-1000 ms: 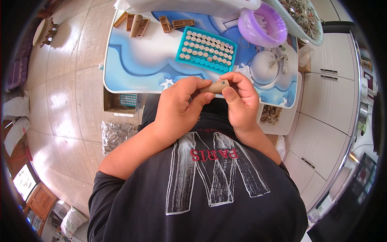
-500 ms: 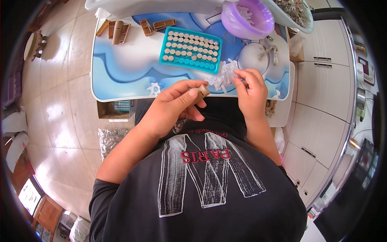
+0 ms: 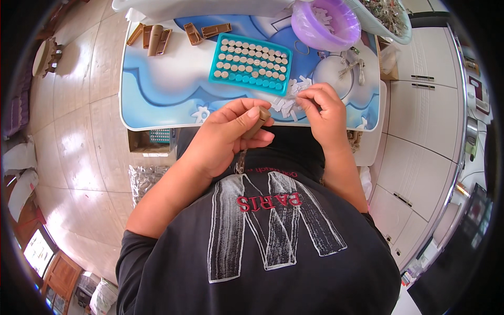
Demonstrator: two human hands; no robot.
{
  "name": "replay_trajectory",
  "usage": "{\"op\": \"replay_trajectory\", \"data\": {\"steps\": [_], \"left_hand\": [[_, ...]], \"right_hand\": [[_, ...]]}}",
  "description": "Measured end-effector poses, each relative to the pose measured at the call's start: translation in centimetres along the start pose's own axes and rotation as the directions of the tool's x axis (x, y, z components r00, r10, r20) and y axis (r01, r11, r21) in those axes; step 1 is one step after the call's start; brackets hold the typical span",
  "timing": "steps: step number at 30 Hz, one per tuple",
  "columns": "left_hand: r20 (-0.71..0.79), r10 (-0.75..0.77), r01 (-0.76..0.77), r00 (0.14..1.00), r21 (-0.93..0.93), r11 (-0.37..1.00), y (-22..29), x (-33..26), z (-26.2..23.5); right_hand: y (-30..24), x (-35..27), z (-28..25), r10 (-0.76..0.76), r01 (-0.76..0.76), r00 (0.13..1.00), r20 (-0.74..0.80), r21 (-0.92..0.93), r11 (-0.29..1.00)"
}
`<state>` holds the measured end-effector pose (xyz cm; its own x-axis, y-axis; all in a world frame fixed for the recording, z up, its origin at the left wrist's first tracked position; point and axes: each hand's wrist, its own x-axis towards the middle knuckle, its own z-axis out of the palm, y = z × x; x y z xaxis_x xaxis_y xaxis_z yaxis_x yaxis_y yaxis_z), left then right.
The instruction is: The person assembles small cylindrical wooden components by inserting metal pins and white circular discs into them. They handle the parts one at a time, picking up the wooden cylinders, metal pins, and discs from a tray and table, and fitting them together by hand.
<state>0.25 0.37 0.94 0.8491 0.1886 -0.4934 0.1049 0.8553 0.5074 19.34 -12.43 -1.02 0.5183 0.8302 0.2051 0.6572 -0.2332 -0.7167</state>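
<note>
Holding brown tube [image 3: 257,122] | left hand [image 3: 228,134] | at table edge [image 3: 157,126]

Up top on the blue-and-white table [image 3: 157,94], a teal tray [image 3: 252,64] packed with rows of round caps, a few cells bare along its near edge. Off to the left, brown plastic pieces [image 3: 153,38] lying loose; to the right, a purple bowl [image 3: 325,23] holding white bits. Below the table edge, a clear bag [image 3: 144,178] on the tiled floor.
</note>
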Motion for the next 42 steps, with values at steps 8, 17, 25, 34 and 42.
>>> {"op": "replay_trajectory", "data": {"steps": [8, 17, 25, 34, 42], "left_hand": [[-0.018, 0.054, -0.055, 0.998, -0.04, 0.998, -0.3, 0.0, 0.1], [-0.011, 0.02, -0.021, 1.0, -0.137, 0.99, -0.5, 0.3, 0.0], [0.011, -0.01, 0.012, 1.0, -0.227, 0.974, -0.6, 0.7, -0.3], [0.136, 0.043, 0.01, 0.99, -0.366, 0.93, -1.3, 1.3, -0.9], [0.106, 0.032, 0.003, 0.994, -0.311, 0.951, -0.9, 0.7, -0.2]], "right_hand": [[-0.3, 0.6, -0.8, 0.007, -0.006, 1.0, -0.005, 0.062, 0.998], [-0.6, 0.6, -0.9, -0.112, 0.103, 0.991, -0.068, -0.127, 0.987], [-0.8, 0.0, -1.0, -0.265, 0.219, 0.939, -0.22, -0.213, 0.952], [-5.2, -0.9, 1.4, -0.331, 0.348, 0.936, -0.122, 0.165, 0.923], [-5.3, -0.9, 2.0, -0.426, 0.445, 0.893, -0.146, 0.141, 0.884]]}}
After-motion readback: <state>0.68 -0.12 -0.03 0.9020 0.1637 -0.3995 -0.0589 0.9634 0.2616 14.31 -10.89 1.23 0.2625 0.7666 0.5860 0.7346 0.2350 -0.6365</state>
